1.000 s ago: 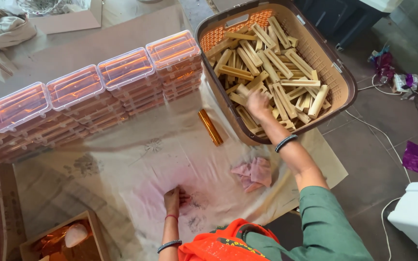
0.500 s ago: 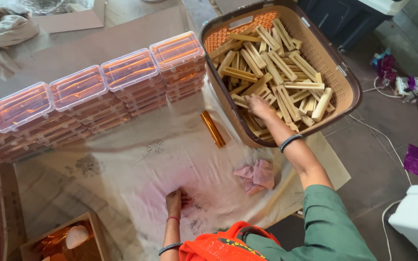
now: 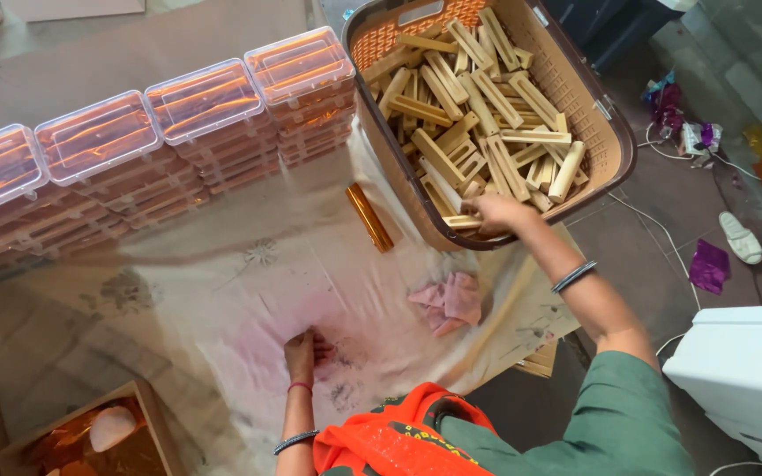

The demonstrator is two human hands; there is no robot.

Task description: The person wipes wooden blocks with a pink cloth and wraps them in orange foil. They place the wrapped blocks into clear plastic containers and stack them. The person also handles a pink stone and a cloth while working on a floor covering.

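My right hand (image 3: 497,214) reaches into the near edge of a brown plastic basket (image 3: 612,141) filled with several pale wooden sticks (image 3: 469,106), its fingers closed around one stick at the basket's rim. My left hand (image 3: 303,351) rests fist-like on a stained white cloth (image 3: 249,291) spread on the floor, holding nothing I can see. A golden stick (image 3: 369,217) lies on the cloth just left of the basket. A crumpled pink rag (image 3: 447,301) sits between my two hands.
Stacks of clear lidded plastic boxes (image 3: 196,115) with orange contents line the cloth's far edge. A cardboard box (image 3: 90,436) stands at the lower left. A white appliance (image 3: 751,379) is at the lower right. Cables, wrappers and a sandal (image 3: 738,236) litter the floor on the right.
My right hand has drawn back from the middle of the basket toward its near rim and closed on a stick. The left hand has stayed on the cloth.
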